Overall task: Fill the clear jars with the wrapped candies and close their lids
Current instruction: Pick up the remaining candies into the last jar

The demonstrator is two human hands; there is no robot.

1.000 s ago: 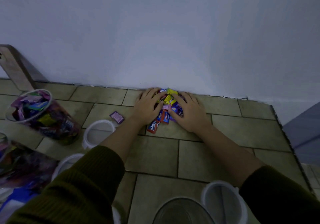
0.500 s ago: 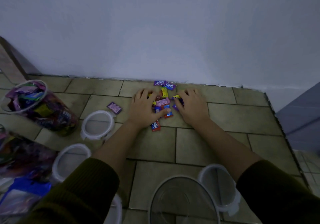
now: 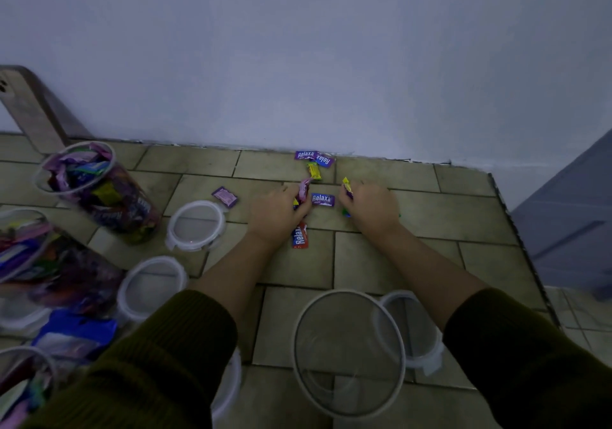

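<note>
Tiled floor (image 3: pixel 371 263), greenish-tan rectangular tiles with dark grout, dim light. Plain pale wall (image 3: pixel 298 64) runs along the far edge. A wooden leg (image 3: pixel 29 110) leans in at the far left; a grey panel (image 3: pixel 569 223) stands at the right beyond the edge of the tiling.

Wrapped candies scattered near the wall: two purple "Relaxa" wrappers (image 3: pixel 313 157) overlapping at the wall's foot, a yellow candy (image 3: pixel 314 170) just near of them, a purple wrapper (image 3: pixel 322 199) flat between the two hands, a red wrapper (image 3: pixel 299 235) partly under the left wrist, one lone purple candy (image 3: pixel 225 195) off to the left.

Left hand (image 3: pixel 276 211): fingers curled shut on a clutch of candies, a pink wrapper sticking out at the far side. Right hand (image 3: pixel 372 206): fingers likewise curled on candies, yellow-and-purple wrapper showing at the thumb side, a bit of green at the near edge. Both sleeves dark olive knit.

Clear jars: one full jar (image 3: pixel 99 190) far left, tilted, open-mouthed, packed with mixed wrappers; another full jar (image 3: pixel 49 263) nearer, left edge. An empty jar (image 3: pixel 347 352) stands near centre, mouth up. White-rimmed lids (image 3: pixel 195 226) lie loose on the floor, one touching the empty jar's right side. Blue bag (image 3: pixel 73 332) at near left.
</note>
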